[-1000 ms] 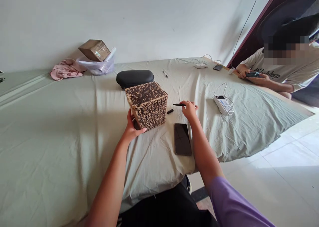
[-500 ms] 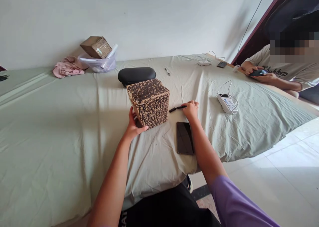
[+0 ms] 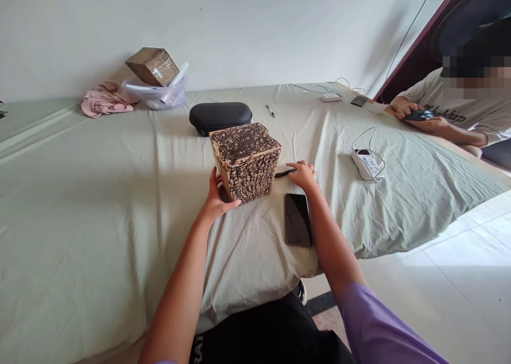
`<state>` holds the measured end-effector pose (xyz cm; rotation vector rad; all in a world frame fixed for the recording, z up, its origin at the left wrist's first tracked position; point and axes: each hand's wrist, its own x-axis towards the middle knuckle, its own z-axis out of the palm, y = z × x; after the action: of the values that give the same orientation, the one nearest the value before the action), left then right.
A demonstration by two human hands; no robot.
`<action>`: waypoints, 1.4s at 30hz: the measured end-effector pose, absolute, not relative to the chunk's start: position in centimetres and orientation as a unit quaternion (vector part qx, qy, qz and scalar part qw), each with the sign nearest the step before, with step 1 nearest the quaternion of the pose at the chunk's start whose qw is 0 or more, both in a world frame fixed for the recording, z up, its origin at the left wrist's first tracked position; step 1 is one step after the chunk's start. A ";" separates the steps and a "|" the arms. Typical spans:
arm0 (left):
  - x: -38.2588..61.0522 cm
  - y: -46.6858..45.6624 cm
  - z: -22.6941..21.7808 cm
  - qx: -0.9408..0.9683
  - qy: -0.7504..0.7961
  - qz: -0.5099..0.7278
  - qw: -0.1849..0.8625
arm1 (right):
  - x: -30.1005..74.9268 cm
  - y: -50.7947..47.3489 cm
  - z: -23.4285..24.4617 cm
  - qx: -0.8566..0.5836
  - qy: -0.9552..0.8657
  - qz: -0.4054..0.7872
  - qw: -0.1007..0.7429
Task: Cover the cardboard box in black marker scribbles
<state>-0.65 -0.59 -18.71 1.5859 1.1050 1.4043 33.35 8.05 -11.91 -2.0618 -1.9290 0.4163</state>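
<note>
A cardboard box (image 3: 245, 162) covered in black scribbles stands on the green bed sheet (image 3: 99, 193). My left hand (image 3: 215, 198) grips its lower left corner, thumb on the front face. My right hand (image 3: 303, 174) rests on the sheet just right of the box, fingers closed on a black pen (image 3: 285, 172) whose tip points toward the box. A dark phone (image 3: 297, 219) lies face up right below my right hand.
A black case (image 3: 220, 116) lies behind the box. Pink cloth (image 3: 104, 99), a plastic tub (image 3: 157, 95) and a small carton (image 3: 152, 66) sit by the wall. A white power strip (image 3: 367, 163) lies to the right. Another person (image 3: 459, 108) holds a phone at the far right.
My right hand brought the pen onto its loose cap beside the box, and pen and cap now lie joined against the box. The left hand has kept its hold.
</note>
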 end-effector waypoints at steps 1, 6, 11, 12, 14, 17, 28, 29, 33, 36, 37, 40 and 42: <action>-0.7 -0.6 -18.8 0.619 0.428 0.547 0.367 | 33.2 7.8 -11.7 -0.711 -0.677 0.143 0.129; -0.7 -0.5 -19.0 0.622 0.424 0.545 0.369 | 31.1 6.6 -11.6 -0.691 -0.705 0.140 0.077; -0.6 -0.5 -19.2 0.633 0.428 0.545 0.346 | 28.8 6.3 -11.9 -0.719 -0.676 0.140 0.079; -0.6 -0.5 -19.2 0.634 0.427 0.545 0.345 | 28.5 6.3 -11.9 -0.723 -0.672 0.137 0.083; -0.6 -0.5 -19.3 0.636 0.424 0.546 0.343 | 28.0 6.3 -11.9 -0.728 -0.668 0.128 0.093; -0.6 -0.4 -19.3 0.639 0.426 0.545 0.337 | 27.8 6.2 -11.8 -0.730 -0.667 0.111 0.100; -0.3 -0.1 -19.5 0.628 0.433 0.549 0.341 | 27.9 6.5 -11.4 -0.731 -0.665 0.118 0.094; -0.3 0.0 -19.6 0.628 0.432 0.550 0.340 | 28.2 6.4 -10.8 -0.730 -0.663 0.130 0.101; -0.5 0.1 -19.5 0.629 0.434 0.547 0.342 | 30.7 3.3 -6.9 -0.762 -0.613 0.136 0.159; -0.3 0.0 -19.2 0.630 0.438 0.539 0.347 | 32.5 -1.5 -5.1 -0.802 -0.570 0.153 0.091; -0.3 0.0 -19.1 0.628 0.439 0.542 0.346 | 32.6 -3.2 -5.1 -0.798 -0.574 0.174 0.059; 0.1 0.0 -19.0 0.616 0.440 0.554 0.347 | 31.9 -7.3 -6.5 -0.785 -0.590 0.189 0.016; 0.2 -0.1 -19.0 0.610 0.440 0.558 0.351 | 30.9 -8.6 -7.9 -0.799 -0.579 0.158 0.031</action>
<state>0.23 -0.08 -19.00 1.5800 1.1382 1.4438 30.91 -8.63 -7.90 -2.4627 -1.7848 0.4884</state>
